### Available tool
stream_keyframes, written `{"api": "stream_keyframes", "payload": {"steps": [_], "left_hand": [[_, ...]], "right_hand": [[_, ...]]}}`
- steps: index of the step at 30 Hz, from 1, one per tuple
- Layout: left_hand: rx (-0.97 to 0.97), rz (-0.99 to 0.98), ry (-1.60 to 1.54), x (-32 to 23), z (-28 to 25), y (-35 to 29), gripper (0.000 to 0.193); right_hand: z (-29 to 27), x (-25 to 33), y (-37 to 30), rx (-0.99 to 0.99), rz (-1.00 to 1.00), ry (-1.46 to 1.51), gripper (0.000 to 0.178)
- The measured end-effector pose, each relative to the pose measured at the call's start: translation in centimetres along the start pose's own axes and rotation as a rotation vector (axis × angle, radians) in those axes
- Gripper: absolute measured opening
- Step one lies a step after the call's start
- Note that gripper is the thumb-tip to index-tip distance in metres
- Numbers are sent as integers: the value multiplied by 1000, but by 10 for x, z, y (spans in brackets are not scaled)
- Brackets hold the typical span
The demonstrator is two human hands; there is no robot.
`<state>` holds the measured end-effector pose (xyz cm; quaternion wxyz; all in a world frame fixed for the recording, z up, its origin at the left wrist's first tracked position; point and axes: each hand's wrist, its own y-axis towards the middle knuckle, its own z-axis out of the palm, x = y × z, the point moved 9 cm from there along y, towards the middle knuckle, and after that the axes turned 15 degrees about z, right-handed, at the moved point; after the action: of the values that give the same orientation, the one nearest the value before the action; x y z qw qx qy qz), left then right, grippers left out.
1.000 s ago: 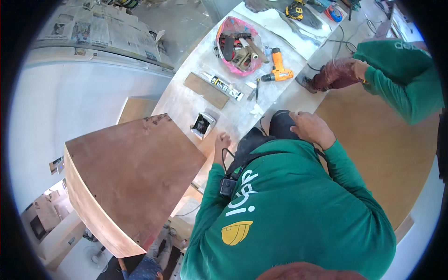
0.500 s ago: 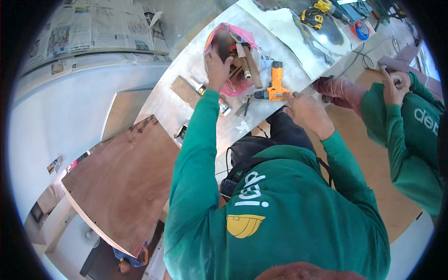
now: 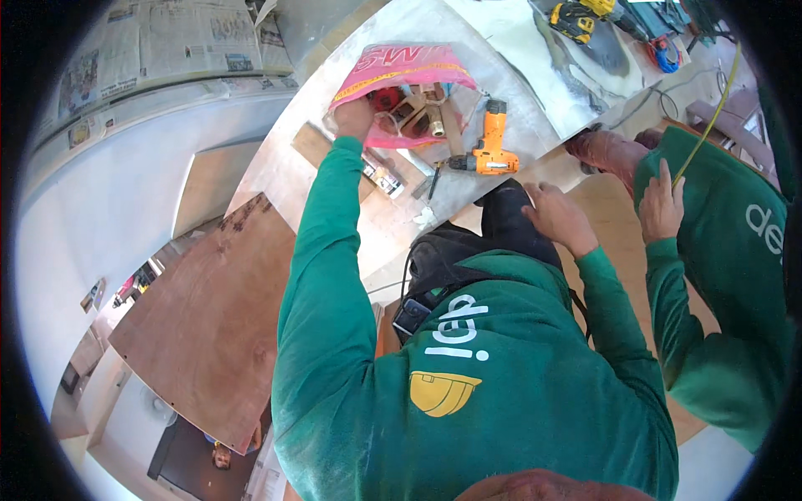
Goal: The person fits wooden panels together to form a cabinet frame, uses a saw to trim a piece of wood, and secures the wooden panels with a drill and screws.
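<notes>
My left hand (image 3: 354, 118) reaches into the mouth of a pink plastic bag (image 3: 409, 60) on the worktable; its fingers are hidden inside. Wood offcuts (image 3: 452, 125), a brass-coloured fitting (image 3: 436, 125) and a red item (image 3: 387, 98) show in the bag. My right hand (image 3: 561, 219) hovers off the table's near edge, holding nothing, its fingers loosely bent and apart. Closest to it lies an orange cordless drill (image 3: 493, 144), on its side. A thin dark bit or pencil (image 3: 434, 181) rests beside the drill's chuck.
Wood strips (image 3: 312, 144) and a white tube (image 3: 383, 178) lie left of the bag. A yellow-black power tool (image 3: 573, 22) sits at the far right. A co-worker's hand (image 3: 662, 209) is by a yellow tape strip (image 3: 710, 121). A large brown board (image 3: 209, 326) stands at left.
My left hand has gone down into the bag, and the dark oblong thing it held is out of sight. The bag's far side now stands up. My right hand has drawn back from the drill.
</notes>
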<state>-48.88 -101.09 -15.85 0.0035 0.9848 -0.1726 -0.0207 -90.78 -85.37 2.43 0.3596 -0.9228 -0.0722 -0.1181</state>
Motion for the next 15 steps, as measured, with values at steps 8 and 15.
{"api": "stream_keyframes", "payload": {"steps": [8,15], "left_hand": [[46,-61,-202,-70,-64,14,52],[-155,-295,-957,-187,-57,-14,87]], "right_hand": [[71,27,114,-284,-308,-481,42],[114,58,152,-250,-680,-1004,45]]}}
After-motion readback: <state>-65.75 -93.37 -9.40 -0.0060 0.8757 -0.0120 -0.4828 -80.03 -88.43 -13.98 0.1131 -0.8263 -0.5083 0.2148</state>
